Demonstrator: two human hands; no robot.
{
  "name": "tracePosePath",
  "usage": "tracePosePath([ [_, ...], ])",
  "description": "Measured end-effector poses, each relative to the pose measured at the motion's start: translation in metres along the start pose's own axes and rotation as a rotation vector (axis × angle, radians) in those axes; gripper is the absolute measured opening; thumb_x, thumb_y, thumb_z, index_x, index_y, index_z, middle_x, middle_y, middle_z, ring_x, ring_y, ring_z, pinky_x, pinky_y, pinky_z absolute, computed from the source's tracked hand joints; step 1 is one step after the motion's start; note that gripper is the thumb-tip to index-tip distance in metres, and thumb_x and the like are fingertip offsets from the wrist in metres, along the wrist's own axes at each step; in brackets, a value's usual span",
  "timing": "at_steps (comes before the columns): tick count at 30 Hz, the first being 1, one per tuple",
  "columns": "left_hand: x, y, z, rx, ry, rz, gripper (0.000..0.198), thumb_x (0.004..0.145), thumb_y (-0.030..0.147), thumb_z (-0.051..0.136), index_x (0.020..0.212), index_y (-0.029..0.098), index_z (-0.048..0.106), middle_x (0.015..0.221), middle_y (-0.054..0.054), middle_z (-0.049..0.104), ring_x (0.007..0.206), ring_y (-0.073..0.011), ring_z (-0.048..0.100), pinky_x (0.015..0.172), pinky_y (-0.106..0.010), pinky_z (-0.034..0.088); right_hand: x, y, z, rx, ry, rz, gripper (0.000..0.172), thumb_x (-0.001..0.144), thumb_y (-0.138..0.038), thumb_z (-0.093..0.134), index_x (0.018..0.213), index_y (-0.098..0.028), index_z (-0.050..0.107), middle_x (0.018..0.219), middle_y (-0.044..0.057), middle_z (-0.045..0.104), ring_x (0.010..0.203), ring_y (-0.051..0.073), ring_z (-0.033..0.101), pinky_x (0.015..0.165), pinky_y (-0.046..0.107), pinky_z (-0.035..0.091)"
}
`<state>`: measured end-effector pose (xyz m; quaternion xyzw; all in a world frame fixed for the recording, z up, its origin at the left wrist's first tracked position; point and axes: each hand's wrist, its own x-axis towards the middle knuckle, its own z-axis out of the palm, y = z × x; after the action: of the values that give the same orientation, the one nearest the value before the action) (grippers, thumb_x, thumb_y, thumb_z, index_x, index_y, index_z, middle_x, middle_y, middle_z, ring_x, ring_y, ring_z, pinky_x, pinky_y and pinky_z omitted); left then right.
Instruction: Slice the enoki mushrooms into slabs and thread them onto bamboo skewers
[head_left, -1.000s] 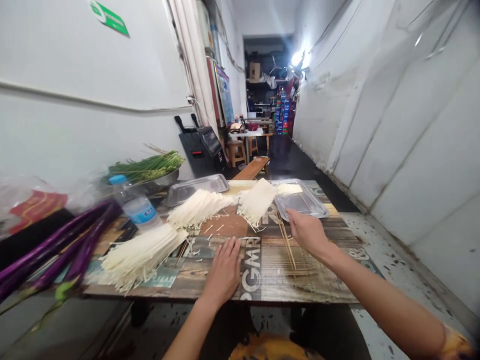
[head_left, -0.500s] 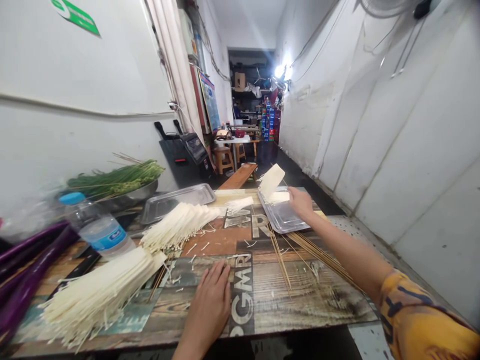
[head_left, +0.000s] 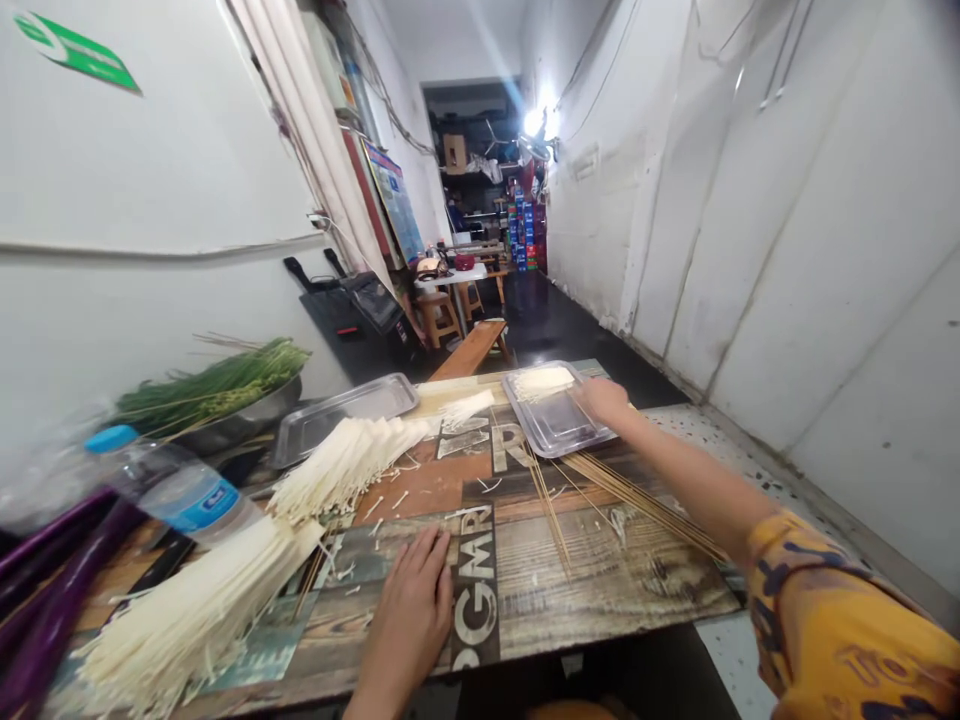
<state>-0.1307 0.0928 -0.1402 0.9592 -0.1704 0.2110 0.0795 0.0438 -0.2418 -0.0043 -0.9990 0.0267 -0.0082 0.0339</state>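
My right hand (head_left: 604, 401) reaches out to the right edge of a metal tray (head_left: 559, 430) at the table's far right, where a skewered bunch of white enoki mushrooms (head_left: 541, 381) lies flat. Its fingers are curled at the tray's rim; what they hold, if anything, is hidden. My left hand (head_left: 412, 610) rests open and flat on the patterned table (head_left: 525, 570) near its front edge. Loose bamboo skewers (head_left: 600, 490) lie on the table between my hands and the tray.
Large enoki bundles (head_left: 341, 465) (head_left: 187, 615) lie to the left, with a water bottle (head_left: 176, 490), purple eggplants (head_left: 45, 590), a second metal tray (head_left: 345, 405) and a bowl of green chives (head_left: 217, 385). White walls line a narrow corridor with stools and a bench beyond.
My right hand carried the skewered enoki bunch from the table to the far tray and laid it down there. My left hand stayed flat on the table.
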Motion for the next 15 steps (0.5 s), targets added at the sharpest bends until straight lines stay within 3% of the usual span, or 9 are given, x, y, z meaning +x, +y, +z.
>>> tracePosePath([
  [2,0.001,0.0,-0.002,-0.006,-0.005,0.008,0.04,0.091,0.025,0.037,0.125,0.014,0.055,0.132,-0.012,0.056,0.123,-0.0246,0.051,0.104,-0.048,0.041,-0.026,0.016,0.003,-0.006,-0.003,-0.04,0.038,0.095,-0.031,0.036,0.105,-0.009,0.065,0.113,0.019,0.063,0.104,0.025,0.059,0.083,0.032,0.043],
  [5,0.002,0.001,-0.005,-0.017,0.0,0.013,0.04,0.09,0.026,0.036,0.123,0.014,0.056,0.13,-0.014,0.056,0.121,-0.0264,0.052,0.104,-0.049,0.041,-0.078,0.04,0.016,0.01,-0.073,-0.154,0.033,0.09,-0.036,0.043,0.092,-0.016,0.07,0.1,0.012,0.068,0.096,0.022,0.062,0.078,0.027,0.042],
  [9,0.003,0.002,-0.006,-0.038,-0.003,0.014,0.041,0.09,0.027,0.036,0.122,0.013,0.056,0.13,-0.015,0.056,0.12,-0.0283,0.052,0.103,-0.051,0.041,-0.132,0.056,0.035,-0.057,-0.091,-0.239,0.029,0.088,-0.034,0.046,0.089,-0.016,0.069,0.095,0.01,0.066,0.085,0.021,0.063,0.069,0.026,0.041],
  [15,0.004,0.005,-0.012,-0.044,0.009,0.032,0.037,0.09,0.025,0.04,0.12,0.014,0.057,0.126,-0.015,0.059,0.118,-0.0277,0.053,0.103,-0.052,0.041,-0.134,0.053,0.056,-0.123,-0.032,-0.189,0.024,0.089,-0.022,0.043,0.086,-0.013,0.066,0.089,0.011,0.065,0.079,0.021,0.064,0.06,0.026,0.039],
])
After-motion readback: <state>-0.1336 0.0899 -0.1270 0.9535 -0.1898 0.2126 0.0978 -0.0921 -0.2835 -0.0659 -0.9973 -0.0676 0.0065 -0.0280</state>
